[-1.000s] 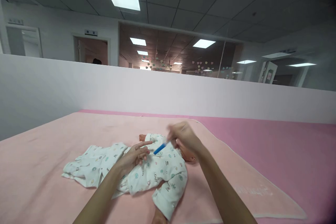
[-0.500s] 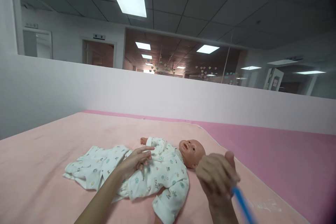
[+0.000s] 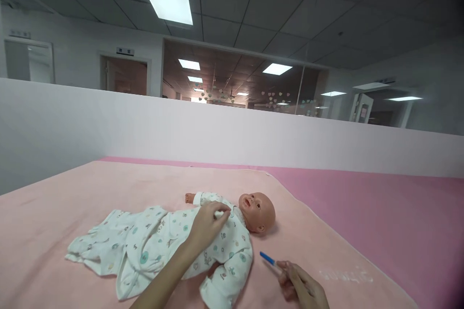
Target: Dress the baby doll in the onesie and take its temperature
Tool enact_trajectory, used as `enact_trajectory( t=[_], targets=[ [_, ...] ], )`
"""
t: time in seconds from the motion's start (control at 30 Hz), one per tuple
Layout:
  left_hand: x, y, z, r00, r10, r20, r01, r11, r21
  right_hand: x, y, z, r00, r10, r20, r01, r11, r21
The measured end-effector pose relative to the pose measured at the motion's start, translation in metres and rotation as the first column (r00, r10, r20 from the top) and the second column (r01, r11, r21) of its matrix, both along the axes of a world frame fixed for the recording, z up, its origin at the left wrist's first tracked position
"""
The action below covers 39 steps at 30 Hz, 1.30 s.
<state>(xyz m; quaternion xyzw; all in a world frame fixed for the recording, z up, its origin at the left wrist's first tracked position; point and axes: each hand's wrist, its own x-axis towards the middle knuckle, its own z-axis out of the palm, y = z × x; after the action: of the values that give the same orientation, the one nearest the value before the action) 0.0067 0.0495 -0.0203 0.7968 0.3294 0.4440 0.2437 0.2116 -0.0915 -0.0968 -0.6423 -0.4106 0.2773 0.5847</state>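
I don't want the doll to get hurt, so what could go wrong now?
Maybe three things. The blue-tipped stick in the right hand points toward the sleeve of the doll, so a jerk could poke it. The stick is held near one end, so it might slip onto the peach blanket. And the left hand is over the printed top; if it's gripping the cloth, which I can't tell, it could tug it.

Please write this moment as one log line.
doll: lying on pink blanket; left hand: over its body; right hand: holding blue-ended stick
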Motion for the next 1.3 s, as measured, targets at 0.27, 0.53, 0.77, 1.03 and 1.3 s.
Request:
enact_trajectory(
  t=[0.27,0.53,0.77,1.03,1.3],
  targets=[
    [0.029,0.033,-0.029,0.968,0.127,-0.217,-0.115,0.991,0.069,0.017,0.019,-0.022,0.574,-0.101,0.812,0.118,0.992,0.039],
    [0.025,0.03,-0.033,0.992,0.051,-0.119,-0.045,0.998,0.046,-0.011,0.021,0.007,0.508,-0.005,0.861,0.252,0.957,-0.143],
    [0.026,0.036,-0.034,0.999,-0.019,-0.043,0.021,0.999,0.038,-0.069,0.073,0.067,0.695,-0.131,0.707,-0.049,0.972,0.228],
    [0.025,0.036,-0.03,1.0,0.007,-0.029,-0.009,0.998,-0.069,-0.085,0.149,0.038,0.678,-0.194,0.709,-0.176,0.894,0.413],
    [0.018,0.041,-0.024,0.974,-0.148,0.17,0.195,0.93,-0.311,-0.075,0.145,0.033,0.858,-0.011,0.513,-0.244,0.871,0.427]
  ],
)
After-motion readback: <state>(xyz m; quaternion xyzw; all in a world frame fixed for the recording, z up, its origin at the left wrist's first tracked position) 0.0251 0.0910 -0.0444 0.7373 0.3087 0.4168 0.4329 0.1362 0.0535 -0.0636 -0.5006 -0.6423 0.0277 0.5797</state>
